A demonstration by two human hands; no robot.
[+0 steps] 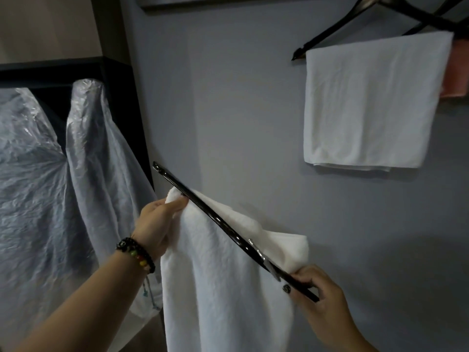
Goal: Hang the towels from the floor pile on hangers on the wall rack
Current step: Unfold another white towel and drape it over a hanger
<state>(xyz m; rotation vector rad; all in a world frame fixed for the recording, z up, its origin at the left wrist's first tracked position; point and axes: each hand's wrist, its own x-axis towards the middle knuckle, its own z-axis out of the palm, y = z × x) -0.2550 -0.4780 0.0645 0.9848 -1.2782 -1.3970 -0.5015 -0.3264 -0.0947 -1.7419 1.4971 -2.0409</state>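
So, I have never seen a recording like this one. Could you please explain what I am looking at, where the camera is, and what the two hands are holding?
There is no machine here: a person wears one camera on the head, looking forward and down at their own hands. The left hand, with a beaded bracelet at the wrist, pinches the upper corner of a white towel. The right hand grips one end of a dark hanger that lies tilted across the towel. On the grey wall, another white towel already hangs folded over a hanger. Plastic covers hang at left.
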